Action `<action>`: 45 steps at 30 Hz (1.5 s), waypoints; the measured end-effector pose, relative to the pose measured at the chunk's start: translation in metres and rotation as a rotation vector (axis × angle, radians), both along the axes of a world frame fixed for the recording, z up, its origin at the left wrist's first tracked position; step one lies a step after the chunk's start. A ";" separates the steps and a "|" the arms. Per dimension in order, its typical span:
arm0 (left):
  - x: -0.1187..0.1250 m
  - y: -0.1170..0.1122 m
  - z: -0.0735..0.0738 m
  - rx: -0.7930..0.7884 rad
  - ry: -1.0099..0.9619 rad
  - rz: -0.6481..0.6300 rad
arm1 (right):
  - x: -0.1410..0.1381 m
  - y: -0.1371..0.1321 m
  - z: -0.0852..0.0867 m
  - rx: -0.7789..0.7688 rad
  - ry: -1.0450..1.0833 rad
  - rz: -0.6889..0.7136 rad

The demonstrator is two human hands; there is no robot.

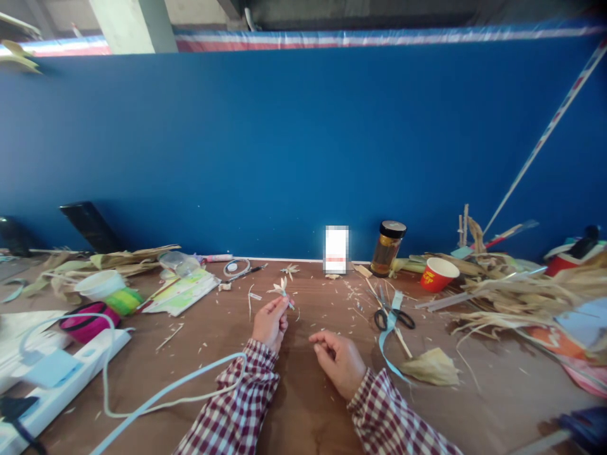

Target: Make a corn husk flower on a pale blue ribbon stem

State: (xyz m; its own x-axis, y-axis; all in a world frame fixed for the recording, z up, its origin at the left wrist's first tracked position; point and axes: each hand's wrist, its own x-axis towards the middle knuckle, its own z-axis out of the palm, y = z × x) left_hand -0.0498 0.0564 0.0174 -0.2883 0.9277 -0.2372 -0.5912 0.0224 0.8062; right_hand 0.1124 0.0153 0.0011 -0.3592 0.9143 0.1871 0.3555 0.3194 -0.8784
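Between the thumb and fingertips of my left hand (270,323), a small pale flower (279,287) is pinched by its stem. It looks made of dry husk strips, with its petals pointing up and outward. My right hand (340,362) hovers low over the brown table, apart from the left, with fingers loosely bent and nothing visible in them. Another small husk flower (291,270) lies just beyond the held one. To the right of my right hand are black-handled scissors (394,318), with a light blue ribbon (389,328) across them.
A lidded jar of amber liquid (386,249) and a red paper cup (439,275) stand at the back right. Dry husks (512,297) heap on the right. A white cable (190,379) loops near my left forearm from the power strip (85,379). Husk scraps dot the table.
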 end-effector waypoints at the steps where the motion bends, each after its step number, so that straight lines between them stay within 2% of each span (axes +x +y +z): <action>1: 0.000 0.000 0.000 0.003 0.005 0.001 | 0.000 0.000 0.000 0.001 0.000 -0.002; 8: 0.001 0.000 0.000 0.007 0.038 -0.016 | -0.001 0.000 -0.001 0.015 0.031 -0.002; 16: 0.014 -0.006 0.000 -0.020 0.079 -0.139 | -0.001 0.001 -0.001 -0.058 0.065 -0.032; 25: 0.016 -0.008 0.001 -0.035 0.090 -0.220 | -0.002 0.001 0.003 -0.085 0.086 -0.048; 45: 0.021 -0.010 -0.002 -0.018 0.091 -0.299 | -0.002 0.002 0.000 -0.011 0.050 -0.019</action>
State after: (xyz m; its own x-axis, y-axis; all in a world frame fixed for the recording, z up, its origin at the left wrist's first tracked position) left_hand -0.0289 0.0459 0.0159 -0.0237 0.9706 -0.2397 -0.4817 0.1990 0.8535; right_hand 0.1108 0.0171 0.0012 -0.3321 0.9231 0.1942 0.3167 0.3030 -0.8989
